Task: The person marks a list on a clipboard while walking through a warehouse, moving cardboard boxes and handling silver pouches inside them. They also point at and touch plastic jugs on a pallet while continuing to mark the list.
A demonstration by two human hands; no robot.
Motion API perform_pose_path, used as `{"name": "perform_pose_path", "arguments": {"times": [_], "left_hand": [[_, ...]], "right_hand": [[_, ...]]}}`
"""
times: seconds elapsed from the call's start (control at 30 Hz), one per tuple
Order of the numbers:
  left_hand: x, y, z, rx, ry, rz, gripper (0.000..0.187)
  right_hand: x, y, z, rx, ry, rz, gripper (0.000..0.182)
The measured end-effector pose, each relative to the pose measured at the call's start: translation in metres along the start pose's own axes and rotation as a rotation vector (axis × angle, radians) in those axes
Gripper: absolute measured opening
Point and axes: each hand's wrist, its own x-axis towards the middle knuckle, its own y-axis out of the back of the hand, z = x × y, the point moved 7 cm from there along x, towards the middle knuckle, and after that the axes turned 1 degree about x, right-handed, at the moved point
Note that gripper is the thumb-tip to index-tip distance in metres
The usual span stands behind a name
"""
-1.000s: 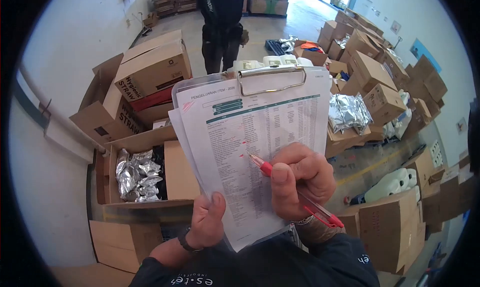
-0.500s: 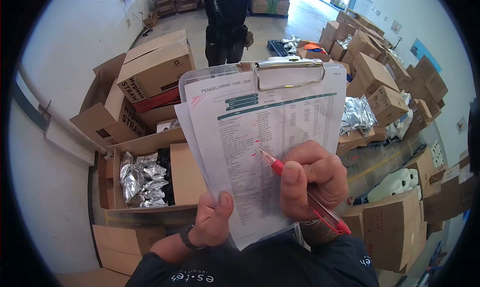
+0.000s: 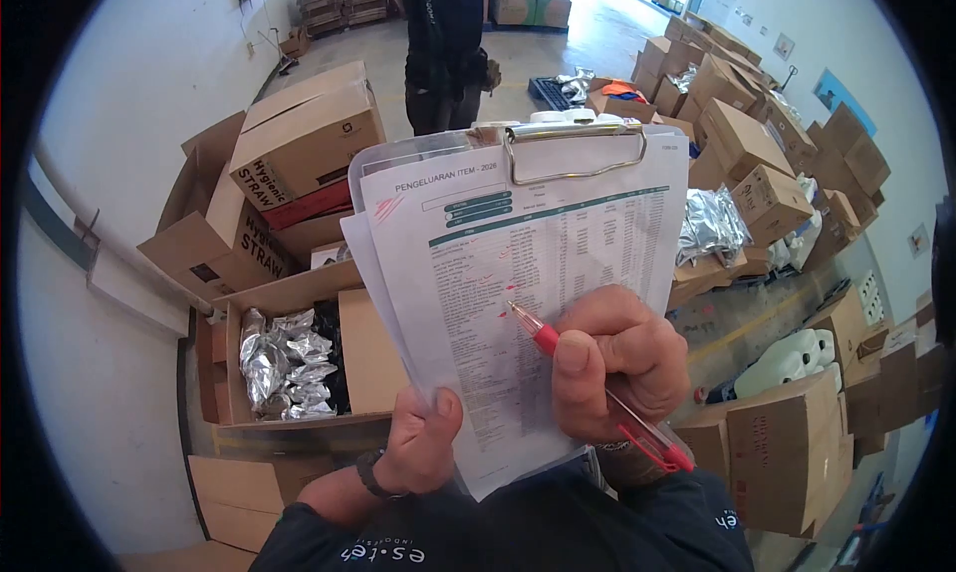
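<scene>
My left hand grips the lower left edge of a clipboard, its thumb lying on top of the papers. A metal clip at the top holds several sheets, and the front one is a printed list with small red marks in it. In my right hand is a red pen, pinched between thumb and fingers. The pen's tip is over the middle of the list, close to the red marks. Part of the list's right side is hidden behind that hand.
At the left, an open carton holds silver foil packs, with straw boxes behind it. Stacked cartons and a silver bag line the right, near white jugs. Ahead stands a person in dark clothes.
The pen and my right hand have shifted very slightly left and down over the list. My left hand keeps its grip on the clipboard. The person ahead has moved slightly.
</scene>
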Motion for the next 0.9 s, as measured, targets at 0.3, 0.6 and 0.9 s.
{"name": "perform_pose_path", "arguments": {"times": [0.3, 0.6, 0.9], "left_hand": [[-0.0017, -0.0057, 0.0043, 0.196, 0.053, -0.019, 0.058], [-0.0077, -0.0007, 0.0000, 0.173, 0.060, 0.014, 0.060], [-0.0083, 0.0011, -0.0006, 0.152, 0.020, 0.029, 0.061]], "right_hand": [[-0.0020, 0.0019, -0.0041, -0.042, 0.005, -0.013, 0.020], [-0.0038, 0.0030, -0.0051, -0.039, -0.036, 0.002, 0.020], [-0.0028, 0.0013, -0.0081, -0.038, 0.011, -0.027, 0.019]]}}
